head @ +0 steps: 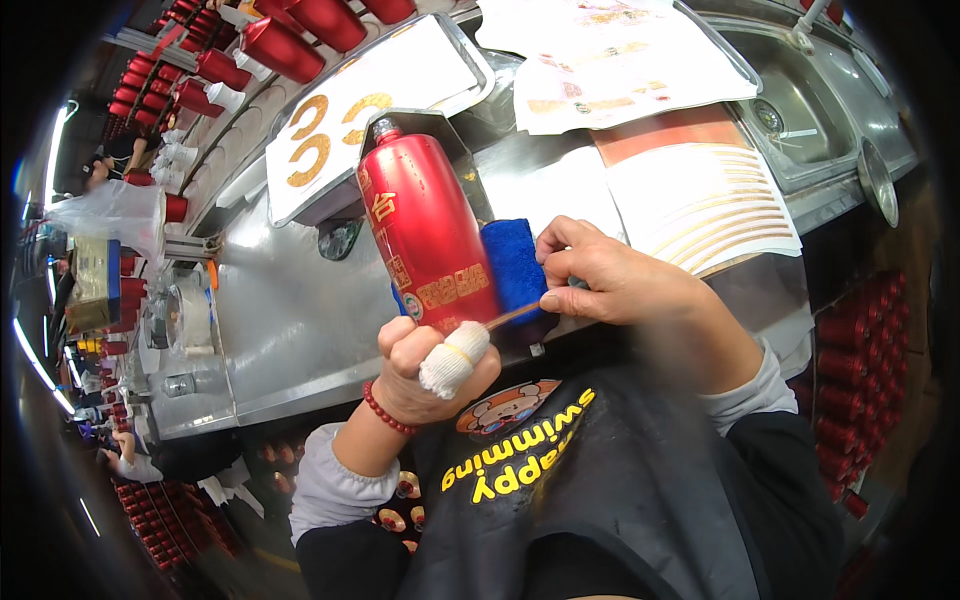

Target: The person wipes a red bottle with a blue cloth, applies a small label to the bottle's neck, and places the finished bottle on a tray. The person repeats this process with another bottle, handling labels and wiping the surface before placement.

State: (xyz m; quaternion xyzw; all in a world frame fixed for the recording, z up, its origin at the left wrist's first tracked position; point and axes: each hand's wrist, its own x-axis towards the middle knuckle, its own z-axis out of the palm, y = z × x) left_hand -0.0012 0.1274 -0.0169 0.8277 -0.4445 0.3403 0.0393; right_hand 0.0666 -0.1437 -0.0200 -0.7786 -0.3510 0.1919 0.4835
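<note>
A glossy red bottle [424,225] with gold characters lies tilted in a metal cradle [469,161], its neck pointing away from me. My left hand [427,367] is closed at the bottle's base, partly hiding it; its thumb wears a white ribbed fabric wrap [454,360] held by a yellow band. From that thumb a thin brownish-gold strip [514,316] runs to my right hand [600,274], which pinches its other end between thumb and forefinger. A folded blue cloth [516,262] lies beside the bottle, near the right fingertips.
A white sheet with curved gold strips [720,214] lies to the right. Gold arc decals [309,161] sit on a tray at upper left; printed decal sheets [607,67] lie further back. A steel sink [802,97] is at far right. Red bottles [281,49] stand on racks; other people work at left.
</note>
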